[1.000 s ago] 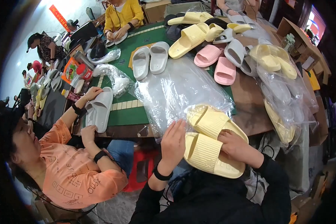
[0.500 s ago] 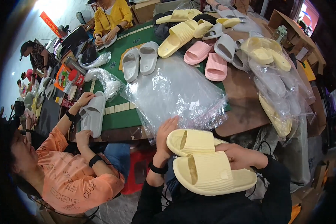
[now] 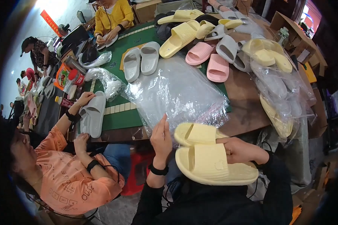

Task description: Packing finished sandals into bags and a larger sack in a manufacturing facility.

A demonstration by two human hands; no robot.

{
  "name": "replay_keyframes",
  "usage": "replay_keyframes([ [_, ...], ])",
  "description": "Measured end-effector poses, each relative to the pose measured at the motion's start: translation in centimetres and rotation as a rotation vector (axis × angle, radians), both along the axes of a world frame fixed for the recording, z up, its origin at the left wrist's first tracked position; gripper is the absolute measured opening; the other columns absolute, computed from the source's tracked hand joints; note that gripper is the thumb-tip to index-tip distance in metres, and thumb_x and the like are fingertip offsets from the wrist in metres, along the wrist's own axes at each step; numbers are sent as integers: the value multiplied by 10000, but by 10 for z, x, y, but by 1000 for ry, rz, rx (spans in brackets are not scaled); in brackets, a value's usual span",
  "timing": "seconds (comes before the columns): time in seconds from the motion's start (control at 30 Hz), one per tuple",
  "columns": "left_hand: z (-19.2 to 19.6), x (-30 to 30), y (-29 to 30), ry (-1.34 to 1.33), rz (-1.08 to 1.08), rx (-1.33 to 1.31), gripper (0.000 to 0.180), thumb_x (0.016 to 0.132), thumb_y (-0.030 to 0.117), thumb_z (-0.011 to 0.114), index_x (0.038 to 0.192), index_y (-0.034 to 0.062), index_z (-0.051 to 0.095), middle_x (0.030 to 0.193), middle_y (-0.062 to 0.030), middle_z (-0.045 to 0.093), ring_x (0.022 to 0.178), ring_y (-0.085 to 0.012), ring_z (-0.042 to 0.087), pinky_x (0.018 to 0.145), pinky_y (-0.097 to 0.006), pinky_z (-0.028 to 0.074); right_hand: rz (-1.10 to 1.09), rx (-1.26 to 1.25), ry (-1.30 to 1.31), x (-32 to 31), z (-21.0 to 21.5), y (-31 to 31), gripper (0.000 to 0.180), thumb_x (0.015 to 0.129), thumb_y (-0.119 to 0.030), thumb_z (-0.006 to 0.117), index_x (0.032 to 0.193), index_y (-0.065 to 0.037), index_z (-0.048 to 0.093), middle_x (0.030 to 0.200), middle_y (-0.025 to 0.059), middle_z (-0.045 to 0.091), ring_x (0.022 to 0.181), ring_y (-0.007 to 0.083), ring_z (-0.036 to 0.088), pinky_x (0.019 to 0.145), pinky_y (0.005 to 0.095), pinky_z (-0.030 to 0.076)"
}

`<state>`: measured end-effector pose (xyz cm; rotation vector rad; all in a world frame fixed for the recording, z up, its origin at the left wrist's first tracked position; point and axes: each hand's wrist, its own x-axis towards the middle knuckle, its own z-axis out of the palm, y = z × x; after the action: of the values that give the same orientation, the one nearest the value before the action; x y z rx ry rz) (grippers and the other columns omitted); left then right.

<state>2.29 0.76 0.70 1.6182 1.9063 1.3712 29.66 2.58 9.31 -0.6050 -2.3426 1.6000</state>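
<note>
A pair of pale yellow slippers is held one beside the other at the table's near edge. The nearer slipper shows its ribbed strap in full; the farther slipper is partly behind it. My right hand grips the pair, with its fingers tucked around the straps and partly hidden. My left hand is raised just left of the toes, fingers stretched upward, holding nothing. Beyond it, a stack of clear plastic bags lies flat on the table.
Grey slippers stand behind the bags, pink slippers to their right. Bagged slippers hang over the table's right side. A co-worker in an orange shirt sits close on my left with grey slippers; another in yellow works across.
My left hand has come off the slippers' toe end and moved slightly left, fingers straightened. The yellow slippers have risen a little in my right hand.
</note>
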Motion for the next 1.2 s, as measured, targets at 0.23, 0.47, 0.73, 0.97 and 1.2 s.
replay_keyframes([
  [0.23, 11, 18, -4, 359, -45, 220, 334, 885, 36, 588, 1217, 0, 596, 1177, -159, 636, 1092, -344, 596, 930, -401, 473, -148, 769, -210, -9, -8, 2, 156, 688, -156, 688, 662, -12, 636, 823, 127, 555, 857, 306, 562, 786, 415, 453],
  [0.47, 21, 22, -4, 217, -19, 302, 310, 924, 13, 521, 1222, -41, 588, 1184, -230, 619, 1091, -364, 606, 930, -392, 468, -198, 720, -313, 0, -29, 8, 210, 735, -219, 698, 847, -43, 676, 837, 129, 591, 766, 324, 584, 706, 424, 490],
  [0.73, 12, 15, -6, 280, -82, 245, 287, 896, 52, 585, 1176, 20, 638, 1184, -169, 635, 1122, -348, 580, 960, -412, 451, -120, 564, -112, 5, 9, -9, 211, 785, -221, 654, 756, -12, 647, 897, 117, 556, 907, 310, 571, 772, 413, 477],
  [0.97, 16, 25, -10, -60, -85, 126, 269, 893, 49, 589, 1152, 4, 648, 1134, -189, 646, 1070, -328, 612, 924, -385, 474, -79, 835, -247, -1, -6, 17, 165, 715, -199, 678, 761, -41, 665, 963, 111, 577, 1016, 306, 565, 900, 399, 465],
  [1.2, 31, 30, -20, 367, -146, 216, 354, 823, 56, 631, 1162, 150, 674, 1318, -118, 554, 1264, -360, 455, 1087, -585, 213, -297, 996, -389, -29, -7, 18, 245, 613, -165, 702, 783, 8, 675, 1054, 175, 580, 1104, 348, 533, 1026, 453, 375],
])
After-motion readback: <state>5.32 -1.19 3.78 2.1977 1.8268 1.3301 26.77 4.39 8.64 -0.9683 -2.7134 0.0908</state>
